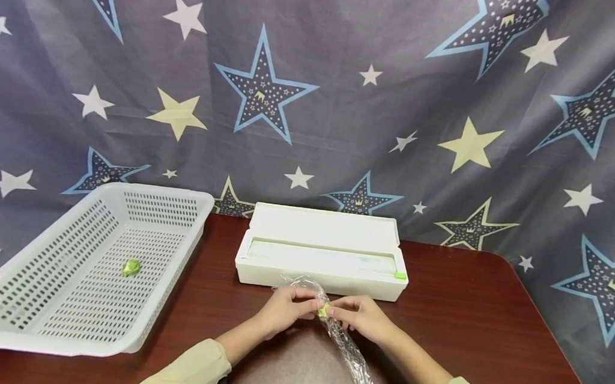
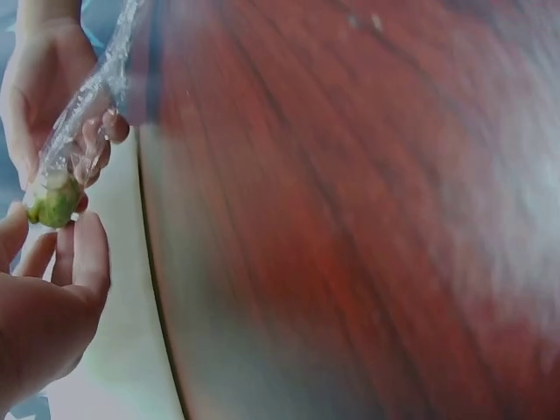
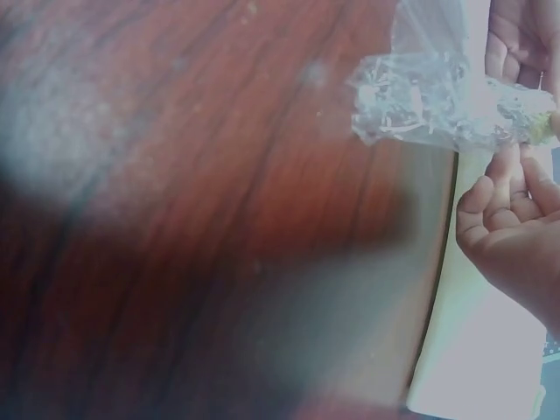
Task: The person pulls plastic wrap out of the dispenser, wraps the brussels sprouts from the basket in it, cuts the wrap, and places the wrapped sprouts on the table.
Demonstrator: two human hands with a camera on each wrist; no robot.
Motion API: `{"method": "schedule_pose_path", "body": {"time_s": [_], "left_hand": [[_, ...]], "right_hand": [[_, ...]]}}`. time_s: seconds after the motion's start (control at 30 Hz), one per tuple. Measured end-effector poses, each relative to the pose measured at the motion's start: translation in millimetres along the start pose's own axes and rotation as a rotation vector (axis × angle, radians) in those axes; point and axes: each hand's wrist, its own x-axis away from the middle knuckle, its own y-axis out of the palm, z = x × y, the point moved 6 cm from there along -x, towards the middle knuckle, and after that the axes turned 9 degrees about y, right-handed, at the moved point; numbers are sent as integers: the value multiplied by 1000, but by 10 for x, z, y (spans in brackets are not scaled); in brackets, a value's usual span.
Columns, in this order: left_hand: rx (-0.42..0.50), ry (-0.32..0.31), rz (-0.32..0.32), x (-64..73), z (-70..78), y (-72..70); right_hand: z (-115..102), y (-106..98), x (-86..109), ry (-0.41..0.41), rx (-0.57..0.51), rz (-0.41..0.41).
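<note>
Above the table, in front of the white box, a small Brussels sprout (image 1: 323, 311) is held between both hands in clear cling film (image 1: 353, 358). My left hand (image 1: 288, 310) pinches the sprout between thumb and fingers from the left. From the right, my right hand (image 1: 365, 317) pinches the wrapped sprout with thumb and fingertips. One long, crumpled tail of film hangs toward the front edge, and a shorter end spreads out behind the left fingers. In the left wrist view the green sprout (image 2: 57, 206) shows its pale end under the gathered film.
A white cling film dispenser box (image 1: 322, 279) with its lid raised stands just behind the hands; a green slider (image 1: 400, 276) sits at its right end. On the left, a white perforated basket (image 1: 169, 292) holds another green sprout (image 1: 130, 267). A star-patterned curtain (image 1: 345, 128) hangs behind the table.
</note>
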Motion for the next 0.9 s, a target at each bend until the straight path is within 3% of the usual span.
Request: {"method": "schedule_pose_path", "body": {"time_s": [0.17, 0.33, 0.47, 0.67, 0.83, 0.9], "left_hand": [[86, -38, 69, -10, -23, 22], [126, -20, 139, -19, -10, 35], [113, 13, 127, -35, -2, 42], [-28, 69, 62, -56, 2, 42], [-177, 105, 78, -59, 44, 13], [-245, 148, 97, -54, 84, 7]], "right_hand": [[19, 2, -11, 3, -5, 16], [43, 1, -17, 16, -18, 25], [45, 2, -2, 1, -25, 8], [60, 4, 20, 5, -47, -28], [78, 10, 1, 20, -37, -10], [89, 11, -14, 16, -38, 0]]}}
